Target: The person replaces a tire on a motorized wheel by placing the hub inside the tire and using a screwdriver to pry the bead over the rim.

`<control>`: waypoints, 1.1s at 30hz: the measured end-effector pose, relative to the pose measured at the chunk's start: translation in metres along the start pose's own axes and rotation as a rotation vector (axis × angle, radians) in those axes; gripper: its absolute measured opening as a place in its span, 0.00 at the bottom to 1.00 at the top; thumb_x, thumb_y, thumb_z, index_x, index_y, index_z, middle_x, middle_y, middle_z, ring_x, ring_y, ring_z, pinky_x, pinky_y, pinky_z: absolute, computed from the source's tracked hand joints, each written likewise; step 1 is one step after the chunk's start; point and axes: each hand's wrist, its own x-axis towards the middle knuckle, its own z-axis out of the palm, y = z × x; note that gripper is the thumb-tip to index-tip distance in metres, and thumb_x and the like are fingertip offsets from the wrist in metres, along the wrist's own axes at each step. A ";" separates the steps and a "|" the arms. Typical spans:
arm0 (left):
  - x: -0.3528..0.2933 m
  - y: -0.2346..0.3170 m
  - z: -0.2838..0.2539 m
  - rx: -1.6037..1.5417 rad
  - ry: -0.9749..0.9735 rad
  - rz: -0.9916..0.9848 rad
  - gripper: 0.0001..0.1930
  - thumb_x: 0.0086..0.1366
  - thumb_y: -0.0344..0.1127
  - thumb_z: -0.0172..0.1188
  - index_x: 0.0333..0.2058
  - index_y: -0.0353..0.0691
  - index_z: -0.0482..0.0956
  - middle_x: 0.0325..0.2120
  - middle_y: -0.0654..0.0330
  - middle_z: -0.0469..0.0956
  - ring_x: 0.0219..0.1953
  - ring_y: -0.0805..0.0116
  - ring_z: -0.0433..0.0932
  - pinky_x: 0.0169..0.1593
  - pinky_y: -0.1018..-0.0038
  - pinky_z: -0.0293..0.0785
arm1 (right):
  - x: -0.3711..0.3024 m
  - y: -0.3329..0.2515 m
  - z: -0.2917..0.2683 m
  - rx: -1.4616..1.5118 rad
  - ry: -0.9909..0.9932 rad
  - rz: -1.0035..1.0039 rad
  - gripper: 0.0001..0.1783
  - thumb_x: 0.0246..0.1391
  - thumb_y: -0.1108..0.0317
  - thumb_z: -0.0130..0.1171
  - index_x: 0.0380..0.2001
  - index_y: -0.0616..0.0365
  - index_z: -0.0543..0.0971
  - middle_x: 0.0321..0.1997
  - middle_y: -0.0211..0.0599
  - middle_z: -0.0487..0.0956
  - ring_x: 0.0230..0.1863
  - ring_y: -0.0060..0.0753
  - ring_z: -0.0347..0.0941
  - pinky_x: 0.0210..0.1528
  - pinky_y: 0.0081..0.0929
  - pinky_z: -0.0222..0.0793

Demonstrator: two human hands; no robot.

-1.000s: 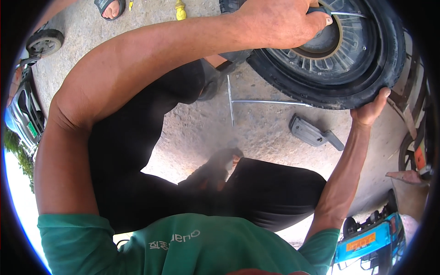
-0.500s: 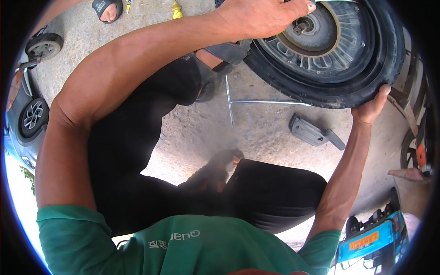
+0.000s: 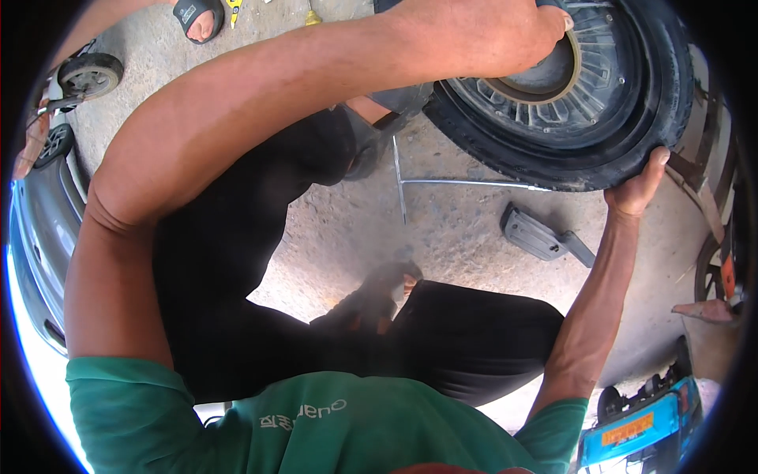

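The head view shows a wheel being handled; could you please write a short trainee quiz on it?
1. True or false: the right hand grips the outer edge of the black tyre.
2. Where does the left hand rest? A) on the hub area of the wheel B) on the grey pedal piece C) on the ground
3. What long metal tool lies on the concrete beside the tyre?

Key: 1 true; 2 A; 3 a T-shaped wrench.
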 end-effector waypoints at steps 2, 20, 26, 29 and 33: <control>0.006 0.008 -0.015 0.055 -0.030 0.135 0.12 0.65 0.36 0.59 0.39 0.31 0.78 0.35 0.39 0.78 0.39 0.40 0.80 0.44 0.54 0.78 | 0.001 0.001 0.001 0.020 -0.046 0.016 0.49 0.62 0.32 0.54 0.71 0.61 0.62 0.72 0.42 0.69 0.71 0.44 0.65 0.74 0.42 0.57; 0.084 0.081 -0.065 0.440 -0.279 0.768 0.09 0.63 0.37 0.64 0.29 0.40 0.75 0.23 0.55 0.75 0.26 0.52 0.78 0.30 0.62 0.76 | 0.009 0.008 -0.019 0.029 -0.233 0.001 0.46 0.65 0.38 0.54 0.71 0.64 0.62 0.72 0.41 0.69 0.71 0.38 0.64 0.75 0.35 0.55; 0.106 0.103 -0.070 0.403 -0.338 0.581 0.14 0.63 0.38 0.65 0.24 0.34 0.77 0.21 0.50 0.80 0.25 0.49 0.81 0.31 0.60 0.78 | 0.010 0.012 -0.021 -0.028 -0.219 -0.011 0.47 0.63 0.37 0.56 0.70 0.66 0.63 0.70 0.43 0.70 0.69 0.37 0.66 0.74 0.34 0.56; 0.120 0.112 -0.071 0.361 -0.367 0.512 0.15 0.64 0.38 0.65 0.24 0.33 0.80 0.21 0.49 0.81 0.24 0.52 0.82 0.31 0.62 0.79 | 0.009 0.007 -0.018 -0.049 -0.187 -0.027 0.47 0.63 0.37 0.56 0.69 0.67 0.64 0.69 0.43 0.71 0.69 0.37 0.67 0.73 0.34 0.57; 0.135 0.107 -0.071 0.257 -0.331 0.360 0.14 0.66 0.40 0.65 0.28 0.34 0.84 0.22 0.50 0.83 0.24 0.62 0.82 0.32 0.67 0.78 | 0.006 0.002 -0.017 -0.105 -0.160 -0.011 0.48 0.60 0.36 0.58 0.67 0.69 0.66 0.66 0.45 0.73 0.65 0.37 0.69 0.69 0.34 0.61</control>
